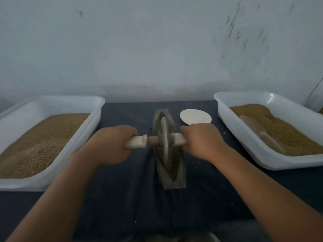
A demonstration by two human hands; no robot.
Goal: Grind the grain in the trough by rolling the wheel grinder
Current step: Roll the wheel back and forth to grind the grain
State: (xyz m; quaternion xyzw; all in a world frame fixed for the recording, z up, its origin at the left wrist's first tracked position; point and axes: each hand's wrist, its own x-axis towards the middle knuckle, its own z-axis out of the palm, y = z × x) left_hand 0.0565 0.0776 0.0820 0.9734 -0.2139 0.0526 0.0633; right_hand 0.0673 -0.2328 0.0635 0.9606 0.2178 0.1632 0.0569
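Both hands (111, 144) (201, 142) grip wheel grinder (164, 137) (knuckles up).

A plain, makeshift workroom set up for grinding grain by hand. A bare pale wall (157, 41), scuffed and streaked with dark marks, rises straight behind a table (125, 198) draped in dark blue cloth. Two large white plastic tubs sit at the table's sides, a left tub (52, 185) and a right tub (244, 95), each holding tan grain (43, 142) (the right one also holds a scoop (258, 131)). Between them stands a boat-shaped metal trough (176, 179) with a wheel grinder (164, 137) set in it, and a small white dish (194, 117) lies just beside.
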